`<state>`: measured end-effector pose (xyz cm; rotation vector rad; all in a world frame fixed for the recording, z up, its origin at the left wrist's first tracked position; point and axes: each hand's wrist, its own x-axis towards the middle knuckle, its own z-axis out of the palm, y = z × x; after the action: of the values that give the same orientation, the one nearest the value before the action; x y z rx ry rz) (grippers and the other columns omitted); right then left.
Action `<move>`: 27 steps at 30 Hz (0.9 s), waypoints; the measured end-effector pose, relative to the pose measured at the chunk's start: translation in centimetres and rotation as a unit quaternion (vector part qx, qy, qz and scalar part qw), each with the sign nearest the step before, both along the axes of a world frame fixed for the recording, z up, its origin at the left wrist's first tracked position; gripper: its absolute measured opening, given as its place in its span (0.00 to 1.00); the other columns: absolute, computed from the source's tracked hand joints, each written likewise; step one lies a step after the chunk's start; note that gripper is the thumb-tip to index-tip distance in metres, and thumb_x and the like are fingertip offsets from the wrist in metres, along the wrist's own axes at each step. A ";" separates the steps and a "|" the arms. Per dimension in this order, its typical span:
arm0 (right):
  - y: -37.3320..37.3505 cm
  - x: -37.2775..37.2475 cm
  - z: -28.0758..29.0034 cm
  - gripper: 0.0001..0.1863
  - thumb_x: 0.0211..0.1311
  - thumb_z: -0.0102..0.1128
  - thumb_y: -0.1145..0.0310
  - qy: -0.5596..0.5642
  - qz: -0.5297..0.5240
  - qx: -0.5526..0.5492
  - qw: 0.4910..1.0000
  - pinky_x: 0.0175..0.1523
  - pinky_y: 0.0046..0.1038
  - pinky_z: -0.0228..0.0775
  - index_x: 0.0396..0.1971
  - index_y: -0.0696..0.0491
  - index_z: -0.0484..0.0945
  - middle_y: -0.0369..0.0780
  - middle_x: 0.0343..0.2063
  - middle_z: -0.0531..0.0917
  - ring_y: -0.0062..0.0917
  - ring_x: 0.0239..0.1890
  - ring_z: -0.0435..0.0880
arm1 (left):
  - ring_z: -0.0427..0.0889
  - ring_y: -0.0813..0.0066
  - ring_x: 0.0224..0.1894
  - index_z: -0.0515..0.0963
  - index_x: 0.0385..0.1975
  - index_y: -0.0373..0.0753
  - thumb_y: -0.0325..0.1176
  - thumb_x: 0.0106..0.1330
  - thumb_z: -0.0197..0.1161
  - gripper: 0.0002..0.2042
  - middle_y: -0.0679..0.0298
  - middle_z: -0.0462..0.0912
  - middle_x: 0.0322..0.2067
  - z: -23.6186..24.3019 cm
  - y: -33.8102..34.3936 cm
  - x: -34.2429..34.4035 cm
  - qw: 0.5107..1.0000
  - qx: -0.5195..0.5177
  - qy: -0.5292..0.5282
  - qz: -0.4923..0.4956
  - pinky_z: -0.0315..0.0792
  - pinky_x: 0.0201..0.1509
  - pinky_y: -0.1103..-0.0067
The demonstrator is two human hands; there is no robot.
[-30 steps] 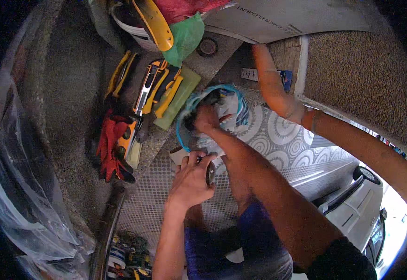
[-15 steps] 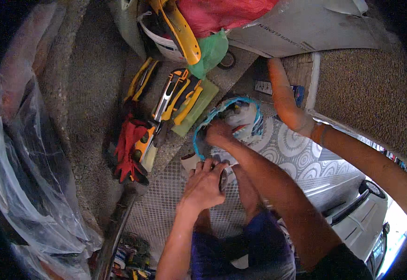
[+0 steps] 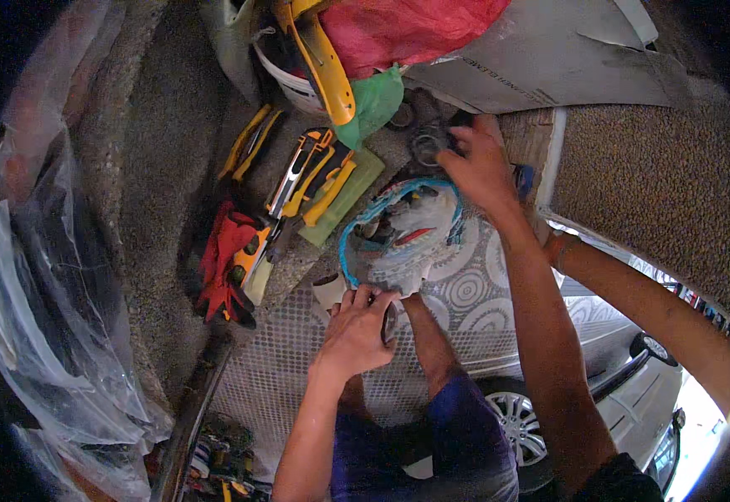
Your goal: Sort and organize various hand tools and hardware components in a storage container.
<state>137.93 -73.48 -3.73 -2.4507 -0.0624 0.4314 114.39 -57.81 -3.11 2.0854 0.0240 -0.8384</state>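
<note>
the right hand (image 3: 475, 163) has left the clear bag with the blue edge (image 3: 344, 251), where it was reaching in half a second ago, and is now beyond the far side of it, over a black ring (image 3: 428, 148) on the dark floor. that ring did not show there in the earlier pictures, so i judge that it came out of the bag with the hand, and that the rummaging has paused. the right thumb and fingers look parted at the ring's near edge; i cannot tell whether the thumb touches it. a second dark ring (image 3: 400, 115) lies just past it

the left hand (image 3: 357, 330) has stayed at the near end of the bag, its fingers closed around a dark round thing (image 3: 390, 321), with the fingertips by the bag's edge. the bag gapes, and with the arm gone from it, a red piece (image 3: 415, 237) among the crumpled plastic shows plainly

a co-worker's forearm (image 3: 654, 293) comes in from the right and passes behind the right forearm; the hand on it is mostly hidden. left of the bag lie a green pad (image 3: 368, 174), a yellow and silver knife (image 3: 292, 174) and a red glove (image 3: 218, 268), none in use
</note>
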 end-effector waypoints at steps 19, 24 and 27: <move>0.9 3.3 -13.2 0.19 0.59 0.62 0.72 0.131 -0.005 0.145 0.981 0.45 0.31 0.79 0.49 0.62 0.72 0.48 0.42 0.81 0.34 0.41 0.84 | 0.67 0.51 0.59 0.71 0.56 0.42 0.26 0.49 0.65 0.29 0.54 0.69 0.52 0.9 -0.5 -0.4 0.986 -0.088 -0.044 0.136 0.63 0.63 0.65; 3.3 1.9 -6.2 0.11 0.55 0.62 0.70 -0.045 0.091 -0.048 0.994 0.45 0.35 0.76 0.37 0.57 0.80 0.48 0.33 0.83 0.37 0.39 0.84 | 0.71 0.63 0.50 0.72 0.44 0.40 0.34 0.65 0.62 0.11 0.57 0.73 0.44 -1.7 0.0 -4.0 0.888 -0.075 0.031 0.453 0.65 0.57 0.71; 2.6 -1.2 -1.4 0.08 0.49 0.61 0.68 -0.059 0.106 0.048 0.991 0.43 0.42 0.75 0.28 0.56 0.82 0.50 0.28 0.83 0.46 0.34 0.84 | 0.70 0.77 0.39 0.71 0.38 0.43 0.48 0.68 0.59 0.15 0.67 0.72 0.35 -4.4 -0.1 -4.6 0.798 -0.167 0.186 0.548 0.68 0.45 0.78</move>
<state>136.70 -70.88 -5.09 -2.3821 -0.3883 0.3643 109.81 -57.94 -7.52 1.1907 1.1056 -0.4273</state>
